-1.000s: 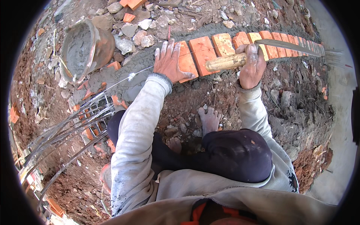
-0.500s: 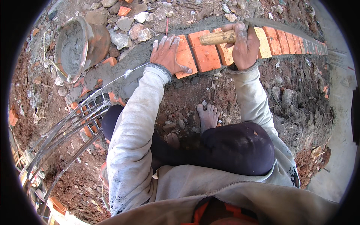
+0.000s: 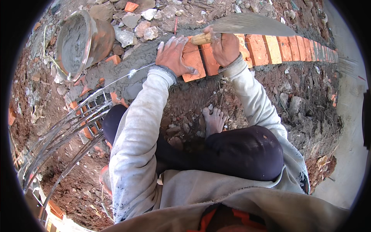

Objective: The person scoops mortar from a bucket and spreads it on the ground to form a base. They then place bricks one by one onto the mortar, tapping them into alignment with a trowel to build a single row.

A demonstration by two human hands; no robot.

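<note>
My left hand [image 3: 172, 55] lies with its fingers spread on the end orange brick [image 3: 193, 63] of a row. My right hand [image 3: 226, 49] is closed round the wooden handle of a trowel [image 3: 251, 25]. The handle's butt is over the end brick, close to my left fingers, and the grey blade points away to the right above the row of bricks [image 3: 258, 50]. A thin string [image 3: 116, 82] runs along the row and past my left wrist. Grey mortar [image 3: 133, 67] is spread to the left of the end brick.
A clay-coloured pot [image 3: 87, 46] of grey mortar lies tilted at the far left. Stones and brick pieces [image 3: 133, 21] litter the far side. Bundled steel rods [image 3: 62, 135] reach in at the lower left. A grey concrete surface [image 3: 349, 154] lies at the right edge.
My right hand has moved left with the trowel, bringing its handle to the end brick and the blade into fuller view. My left hand stays on that brick.
</note>
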